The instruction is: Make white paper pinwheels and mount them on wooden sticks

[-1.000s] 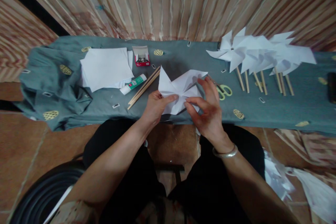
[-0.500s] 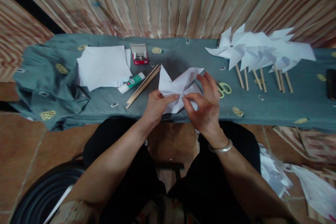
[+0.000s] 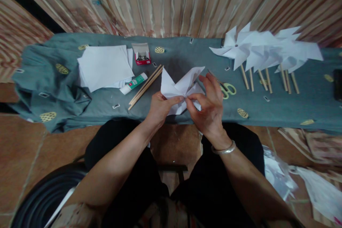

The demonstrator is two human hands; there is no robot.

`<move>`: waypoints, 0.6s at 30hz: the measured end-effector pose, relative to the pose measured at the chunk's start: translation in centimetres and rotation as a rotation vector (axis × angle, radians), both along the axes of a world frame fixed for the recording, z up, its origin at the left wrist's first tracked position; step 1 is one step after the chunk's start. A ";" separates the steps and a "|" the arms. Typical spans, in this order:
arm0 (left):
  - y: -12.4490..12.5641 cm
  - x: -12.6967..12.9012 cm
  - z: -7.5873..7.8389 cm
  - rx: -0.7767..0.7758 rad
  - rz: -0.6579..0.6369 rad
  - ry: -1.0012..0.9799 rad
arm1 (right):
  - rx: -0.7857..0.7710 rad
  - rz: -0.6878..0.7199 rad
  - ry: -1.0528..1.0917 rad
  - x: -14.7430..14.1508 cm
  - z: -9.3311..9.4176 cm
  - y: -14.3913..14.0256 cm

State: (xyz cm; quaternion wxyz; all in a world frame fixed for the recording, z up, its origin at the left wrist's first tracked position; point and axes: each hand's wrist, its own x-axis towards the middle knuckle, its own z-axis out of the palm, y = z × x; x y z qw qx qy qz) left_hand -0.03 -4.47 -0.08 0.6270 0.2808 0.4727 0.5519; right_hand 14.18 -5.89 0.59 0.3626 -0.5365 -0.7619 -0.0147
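A white paper pinwheel (image 3: 173, 88) with folded blades is between my hands, just above the near edge of the cloth-covered table. My left hand (image 3: 159, 107) grips its left side, thumb pressed close to the centre. At that centre, the thumb and index finger of my right hand (image 3: 207, 108) are pinched together; whatever small piece they may hold is hidden. The other right fingers are raised and spread. Green-handled scissors (image 3: 229, 91) lie just beyond my right hand, partly covered by it. Thin wooden sticks (image 3: 145, 88) rest left of the pinwheel.
A glue stick (image 3: 134, 83), an open red box of metal pins (image 3: 142, 57) and a stack of white paper (image 3: 104, 66) lie to the left. Several finished pinwheels (image 3: 263, 48) on sticks overlap at the back right. Plastic bags (image 3: 280, 174) lie on the floor at right.
The pinwheel's upper right blade has shifted slightly left and up, and the paper is drawn in a little. Both hands stay at its centre, almost unmoved.
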 end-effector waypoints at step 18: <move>0.1 0.0 -0.2 0.018 0.017 0.074 | -0.069 0.039 0.070 -0.2 0.1 0.0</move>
